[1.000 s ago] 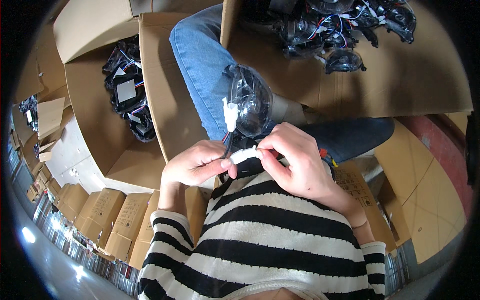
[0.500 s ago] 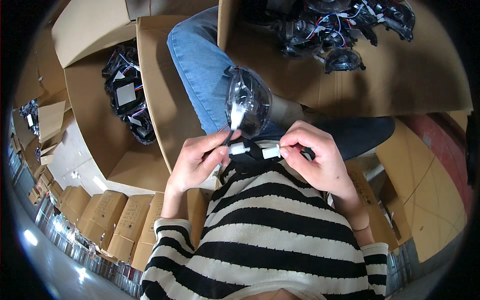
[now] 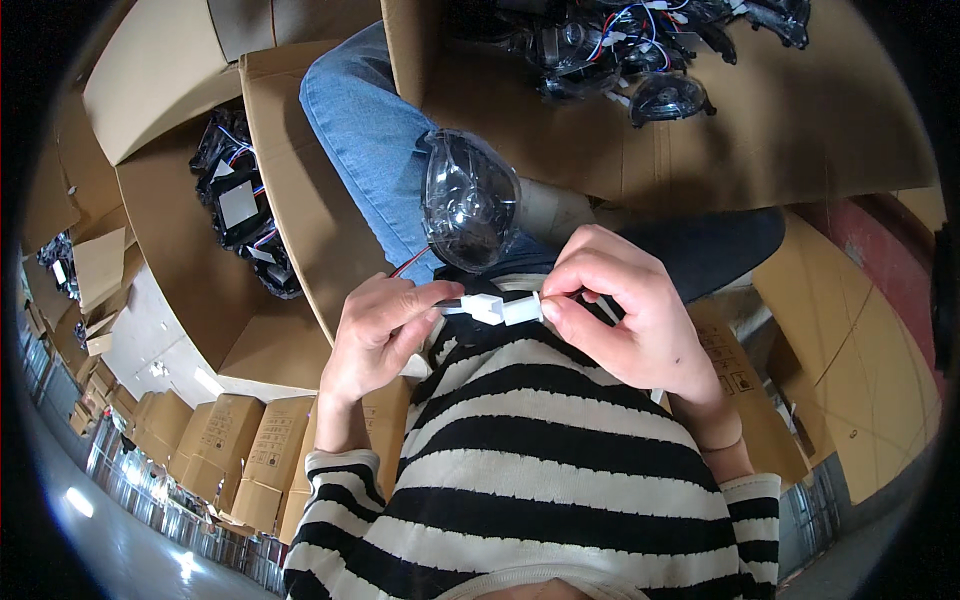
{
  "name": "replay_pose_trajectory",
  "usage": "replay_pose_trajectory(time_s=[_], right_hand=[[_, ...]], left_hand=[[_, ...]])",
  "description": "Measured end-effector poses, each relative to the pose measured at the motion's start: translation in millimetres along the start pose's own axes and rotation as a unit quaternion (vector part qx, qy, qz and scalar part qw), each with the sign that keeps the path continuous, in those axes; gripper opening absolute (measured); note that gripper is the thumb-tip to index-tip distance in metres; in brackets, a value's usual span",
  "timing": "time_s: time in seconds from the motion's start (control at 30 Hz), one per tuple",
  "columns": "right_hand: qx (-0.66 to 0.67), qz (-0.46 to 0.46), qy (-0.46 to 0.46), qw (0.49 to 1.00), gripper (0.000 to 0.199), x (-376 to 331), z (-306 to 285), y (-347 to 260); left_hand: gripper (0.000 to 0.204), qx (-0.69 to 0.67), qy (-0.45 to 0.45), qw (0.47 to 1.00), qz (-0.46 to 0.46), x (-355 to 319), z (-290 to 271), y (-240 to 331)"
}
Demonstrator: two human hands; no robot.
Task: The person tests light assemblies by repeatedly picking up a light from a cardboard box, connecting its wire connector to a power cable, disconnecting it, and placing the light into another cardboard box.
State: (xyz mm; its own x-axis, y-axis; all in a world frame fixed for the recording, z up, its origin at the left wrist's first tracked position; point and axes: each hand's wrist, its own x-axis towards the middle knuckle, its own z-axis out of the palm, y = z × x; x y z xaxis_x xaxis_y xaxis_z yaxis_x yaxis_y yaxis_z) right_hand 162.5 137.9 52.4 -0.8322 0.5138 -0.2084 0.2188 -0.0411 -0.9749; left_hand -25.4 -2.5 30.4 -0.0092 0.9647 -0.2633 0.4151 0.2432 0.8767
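My left hand (image 3: 378, 330) pinches the dark cable of a white plastic connector (image 3: 483, 308) between thumb and forefinger. A smaller white connector (image 3: 521, 310) is gripped by the fingertips of my right hand (image 3: 622, 312). The two connectors meet end to end in front of my striped top; how far one sits inside the other I cannot tell. Just beyond my hands, a clear-fronted black lamp (image 3: 470, 205) rests against my jeans. A thin red and black wire (image 3: 410, 262) runs between the lamp and my left hand.
At the far right stands a large open carton (image 3: 760, 140) with a heap of wired lamps (image 3: 640, 60). Another open carton (image 3: 165, 215) on the left holds more lamps (image 3: 240, 205). Several closed cartons (image 3: 215, 440) line the lower left. My bent leg (image 3: 360, 130) lies between the open cartons.
The two connectors, apart before, now touch end to end. My left hand has turned its connector toward the right one. The view has shifted slightly, and the white piece over the lamp no longer shows there.
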Motion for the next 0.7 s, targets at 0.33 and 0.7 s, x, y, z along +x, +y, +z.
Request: replay_pose_trajectory(time_s=[0.33, 0.7], right_hand=[[-0.081, -0.014, 0.041, 0.996, 0.009, -8.8, -5.6, 1.4], [-0.087, -0.024, 0.021, 0.996, 0.011, -8.3, -7.8, -2.6]], left_hand=[[0.026, 0.069, 0.017, 0.997, -0.01, 2.9, 1.5, 5.3], [0.028, 0.078, 0.006, 0.997, -0.01, 6.6, 1.1, 3.3]])
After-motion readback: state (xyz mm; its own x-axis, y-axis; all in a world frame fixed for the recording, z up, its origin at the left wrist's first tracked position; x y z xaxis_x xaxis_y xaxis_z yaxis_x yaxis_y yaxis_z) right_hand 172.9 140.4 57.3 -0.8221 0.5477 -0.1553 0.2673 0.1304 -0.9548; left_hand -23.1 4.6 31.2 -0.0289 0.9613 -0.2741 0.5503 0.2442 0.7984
